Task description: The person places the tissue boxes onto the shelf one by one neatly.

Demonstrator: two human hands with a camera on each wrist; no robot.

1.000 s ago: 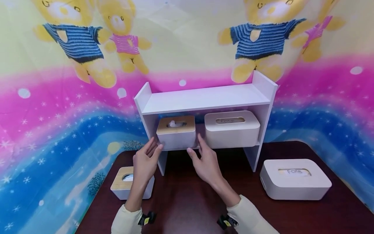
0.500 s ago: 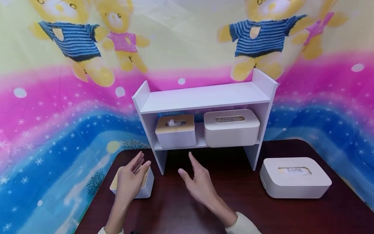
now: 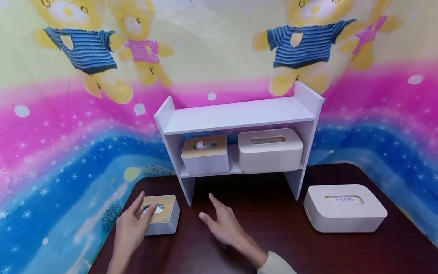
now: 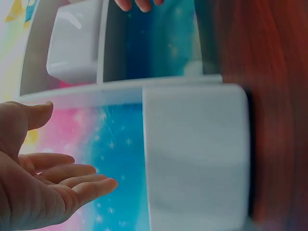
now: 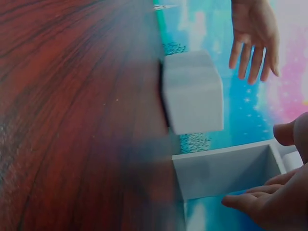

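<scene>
My left hand (image 3: 131,227) hovers by the left side of a small tissue box (image 3: 161,224) with a wood-look lid on the table; its fingers are spread and hold nothing. In the left wrist view that box (image 4: 197,154) appears as a plain white side, apart from the fingers. My right hand (image 3: 226,228) is held over the table in front of the shelf, fingers extended, thumb apart, gripping nothing. On the white shelf (image 3: 239,114), a second wood-lidded tissue box (image 3: 205,161) stands at the left and a larger cream tissue box (image 3: 270,158) at the right.
Another cream tissue box (image 3: 345,213), with "Face" written in its slot, sits at the right of the dark wooden table (image 3: 260,213). A printed bear cloth (image 3: 219,49) hangs behind the shelf.
Both hands have drawn back from the wood-lidded tissue box on the shelf. The left moved down and left to the box on the table; the right came down and left over the table.
</scene>
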